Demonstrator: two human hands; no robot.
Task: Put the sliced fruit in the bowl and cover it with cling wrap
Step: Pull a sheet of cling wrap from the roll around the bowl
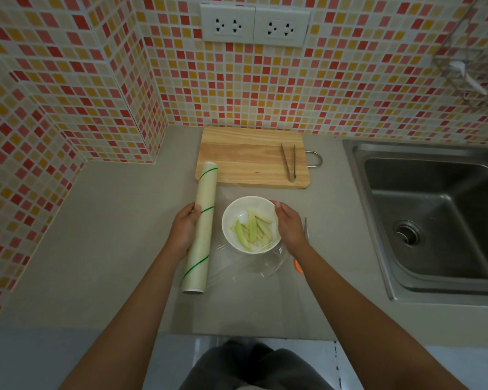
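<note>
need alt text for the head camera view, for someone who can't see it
Seen from above, a left hand grips a cling wrap roll beside a white bowl of sliced fruit, while the right hand rests at the bowl's rim. Behind them, tongs lie on a wooden cutting board.

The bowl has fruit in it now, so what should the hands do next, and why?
Probably cut the film free. The fruit slices already lie in the bowl, loose film bunches by it, and the left hand grips the cling wrap roll while the right hand steadies the rim.
</note>
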